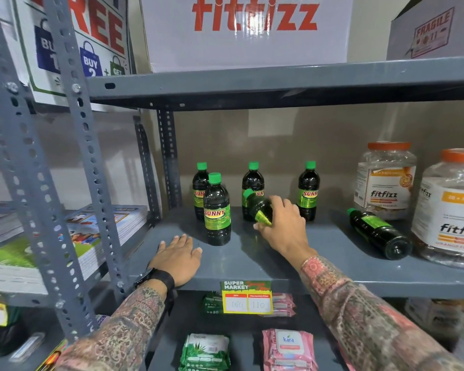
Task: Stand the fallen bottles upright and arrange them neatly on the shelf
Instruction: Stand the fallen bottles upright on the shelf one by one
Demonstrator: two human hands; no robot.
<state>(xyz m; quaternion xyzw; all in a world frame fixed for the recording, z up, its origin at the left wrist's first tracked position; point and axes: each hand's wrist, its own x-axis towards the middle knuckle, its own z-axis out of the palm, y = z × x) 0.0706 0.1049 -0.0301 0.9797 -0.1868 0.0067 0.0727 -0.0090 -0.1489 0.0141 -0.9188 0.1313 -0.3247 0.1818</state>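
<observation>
Right hand point(281, 223) is wrapped around a tilted bottle point(257, 208), fingers over the lower label end, green cap pointing up and to the left, body clear of the shelf as far as I can tell. Left hand point(176, 257) isn't holding anything, just lying flat, palm down, fingers spread on the front part of the grey metal shelf point(252, 261).

The bottles are dark, nearly black liquid in clear plastic, green screw caps, green and yellow SUNNY labels with red lettering. Four are standing: the front bottle point(217, 210) just past the left hand, and behind it a back left bottle point(200, 190), a back middle bottle point(253, 183) partly hidden by the held one, and a back right bottle point(308, 190). One fallen bottle point(378, 232) lies on its side further right, cap toward the back, base toward the front edge.

Beside it sit two big clear plastic jars with orange lids, the far jar point(385, 180) and the near jar point(450, 207), both labelled fitfizz; can't make out the contents. The shelf looks smooth and a bit glossy, with perforated angle-iron uprights point(91, 162).
</observation>
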